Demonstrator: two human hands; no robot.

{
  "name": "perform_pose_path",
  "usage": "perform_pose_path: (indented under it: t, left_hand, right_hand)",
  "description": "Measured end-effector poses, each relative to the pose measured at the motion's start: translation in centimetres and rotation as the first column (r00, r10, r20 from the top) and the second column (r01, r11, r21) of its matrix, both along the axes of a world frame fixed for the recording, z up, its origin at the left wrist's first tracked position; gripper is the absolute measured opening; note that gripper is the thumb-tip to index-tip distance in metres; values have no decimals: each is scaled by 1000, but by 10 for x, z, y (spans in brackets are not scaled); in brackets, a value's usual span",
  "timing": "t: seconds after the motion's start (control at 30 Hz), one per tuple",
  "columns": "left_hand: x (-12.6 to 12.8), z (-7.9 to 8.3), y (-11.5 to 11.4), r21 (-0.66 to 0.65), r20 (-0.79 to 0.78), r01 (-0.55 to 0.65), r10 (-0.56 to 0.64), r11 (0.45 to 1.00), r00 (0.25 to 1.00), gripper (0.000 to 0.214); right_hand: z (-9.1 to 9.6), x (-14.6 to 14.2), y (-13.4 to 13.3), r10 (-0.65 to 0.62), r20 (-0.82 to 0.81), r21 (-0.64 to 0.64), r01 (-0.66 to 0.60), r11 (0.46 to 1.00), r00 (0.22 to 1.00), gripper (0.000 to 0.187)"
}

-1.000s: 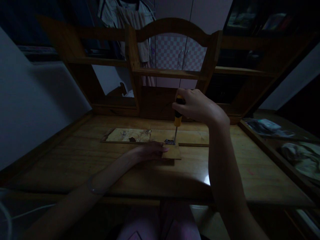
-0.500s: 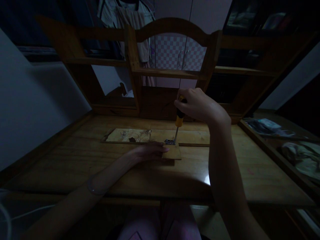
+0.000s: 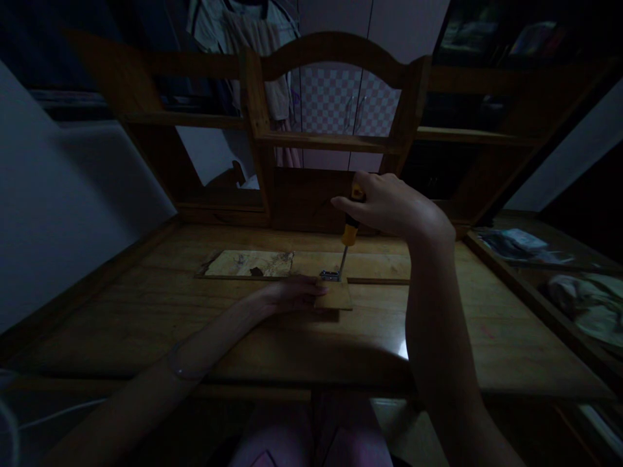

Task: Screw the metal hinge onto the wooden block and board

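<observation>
My right hand (image 3: 384,201) is wrapped round the top of a yellow and black screwdriver (image 3: 349,232), with the thumb reaching out to the left. The screwdriver stands nearly upright, its tip at the right side of a small metal hinge-like fitting (image 3: 329,275). That fitting sits at the far edge of a small wooden board (image 3: 335,298). Pinching the board's left edge is my left hand (image 3: 296,293), its thumb on top and the other fingers partly hidden beneath. Behind the board lies a long thin wooden strip (image 3: 374,264) with a torn, stained left part.
The wooden desk top (image 3: 233,344) reaches to a low ledge on the right, beyond which lie a plastic bag (image 3: 523,240) and crumpled cloth (image 3: 591,305). An open wooden shelf frame (image 3: 331,139) rises along the back. The room is dim.
My right hand has shifted its grip on the screwdriver handle, with the thumb stretched further left and the wrist turned slightly. My left hand and the small board stay almost in place.
</observation>
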State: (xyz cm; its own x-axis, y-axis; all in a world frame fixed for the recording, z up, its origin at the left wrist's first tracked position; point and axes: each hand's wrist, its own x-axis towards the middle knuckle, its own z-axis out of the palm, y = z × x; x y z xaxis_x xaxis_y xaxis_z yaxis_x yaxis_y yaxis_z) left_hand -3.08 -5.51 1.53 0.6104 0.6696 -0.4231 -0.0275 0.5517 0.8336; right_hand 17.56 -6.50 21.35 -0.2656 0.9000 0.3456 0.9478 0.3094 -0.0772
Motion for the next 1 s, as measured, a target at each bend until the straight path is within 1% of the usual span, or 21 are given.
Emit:
perform_pose_path:
  t: [0.07, 0.13, 0.27, 0.33, 0.4, 0.5, 0.57, 0.73, 0.77, 0.83, 0.93, 1.0]
  left_hand:
    - [0, -3, 2, 2, -17, 1, -1, 1000, 1000, 38]
    - [0, -4, 3, 2, -26, 8, -8, 1000, 1000, 36]
    - [0, -1, 1, -6, -17, 10, -10, 1000, 1000, 39]
    - [0, 2, -1, -12, -7, 3, -3, 1000, 1000, 40]
    - [1, 4, -2, -15, -6, -9, 9, 1000, 1000, 39]
    - [1, 4, -1, -16, -25, -16, 16, 1000, 1000, 36]
    - [2, 3, -1, -21, -35, -11, 10, 1000, 999, 35]
    - [2, 2, -1, -13, -31, -9, 9, 1000, 999, 38]
    - [1, 2, -1, -12, -31, -7, 6, 1000, 999, 39]
    - [1, 4, -2, -13, -28, -6, 6, 1000, 1000, 39]
    - [2, 5, -3, -23, -25, -17, 17, 1000, 1000, 38]
    - [2, 5, -2, -29, -34, -27, 26, 999, 999, 36]
  right_hand:
    - [0, 0, -2, -14, -18, -14, 14, 1000, 1000, 46]
    - [1, 0, -2, -9, -36, -22, 9, 1000, 999, 43]
    - [1, -2, 2, 76, -39, -11, -76, 997, 996, 34]
    - [1, -3, 2, 90, -22, 3, -90, 996, 996, 32]
    - [0, -5, 0, 38, -2, 26, -38, 999, 999, 34]
    - [0, -3, -3, -51, -19, 37, 52, 998, 998, 44]
    - [0, 0, -3, -53, -44, 15, 54, 998, 998, 46]
    - [0, 1, 3, 41, -52, -30, -43, 999, 998, 37]
    - [0, 0, 4, 38, -45, -29, -39, 999, 998, 36]
    - [-1, -2, 3, -7, -18, -8, 7, 1000, 1000, 38]
    - [-1, -3, -2, -83, -2, 21, 83, 996, 997, 46]
    - [0, -1, -4, -86, -29, -2, 86, 996, 996, 52]
